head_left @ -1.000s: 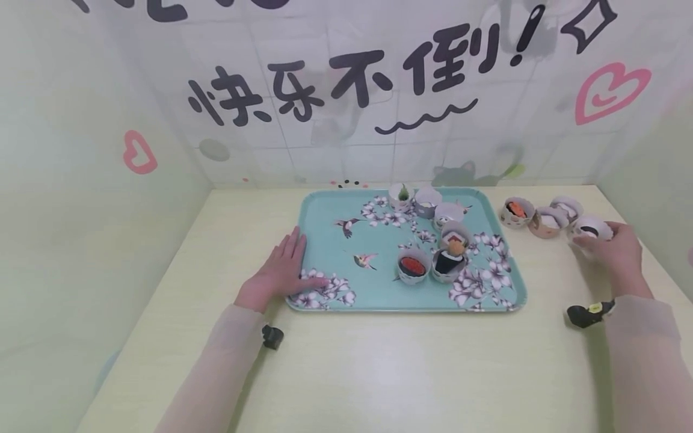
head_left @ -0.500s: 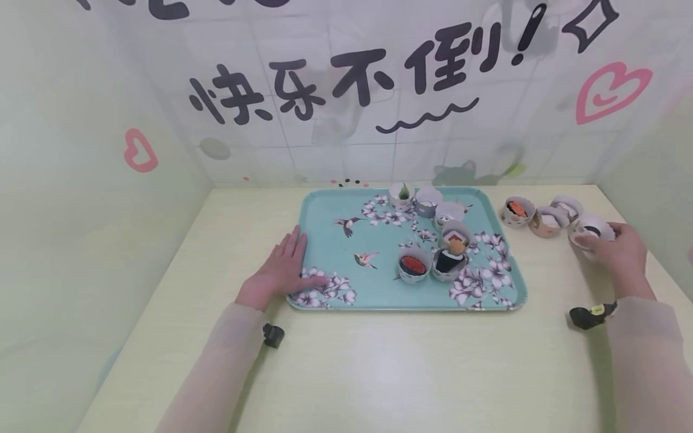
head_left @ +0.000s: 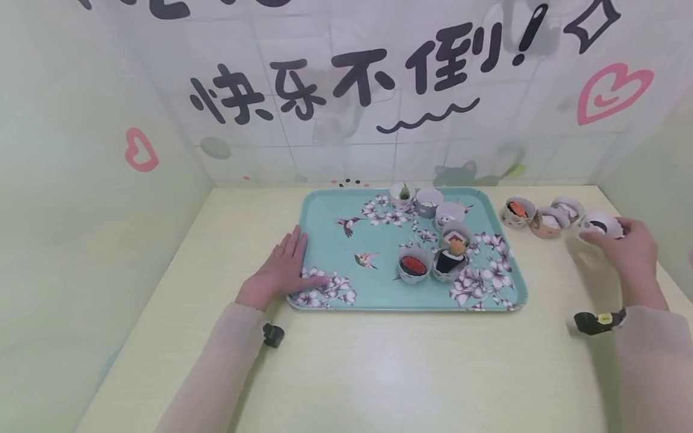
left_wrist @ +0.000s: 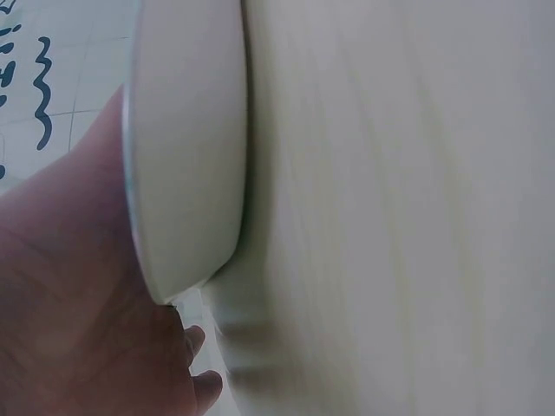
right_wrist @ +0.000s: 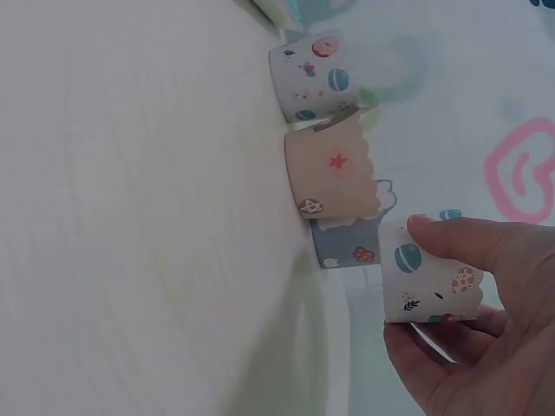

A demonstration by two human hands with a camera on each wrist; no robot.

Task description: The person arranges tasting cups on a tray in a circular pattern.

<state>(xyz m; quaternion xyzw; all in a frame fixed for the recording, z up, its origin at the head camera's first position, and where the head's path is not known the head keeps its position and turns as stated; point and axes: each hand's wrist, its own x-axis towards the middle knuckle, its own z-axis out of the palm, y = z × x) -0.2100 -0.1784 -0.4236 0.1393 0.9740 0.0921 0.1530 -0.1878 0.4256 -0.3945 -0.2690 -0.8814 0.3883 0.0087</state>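
Note:
My right hand (head_left: 630, 249) pinches a white paper baking cup (head_left: 601, 224) with a black-and-white piece in it, thumb in front and fingers behind. In the right wrist view this printed cup (right_wrist: 429, 273) is held up off the table. My left hand (head_left: 278, 270) lies flat with straight fingers over the left edge of a light blue flowered tray (head_left: 335, 285). Seen from the left wrist, the tray's side (left_wrist: 186, 156) stands between the hand and the table. Several cups stand on the tray, one with red-topped sushi (head_left: 414, 266) and one with a rice ball (head_left: 449, 261).
Right of the tray on the table stand a cup with an orange-topped piece (head_left: 517, 211), a tan cup (head_left: 547, 222) and a grey-blue cup (head_left: 567, 208). A printed curtain (head_left: 346, 144) rises behind the table, with side panels left and right.
My right hand has raised the white cup and moved it slightly right, away from the tan and grey-blue cups. The left hand and tray have stayed put.

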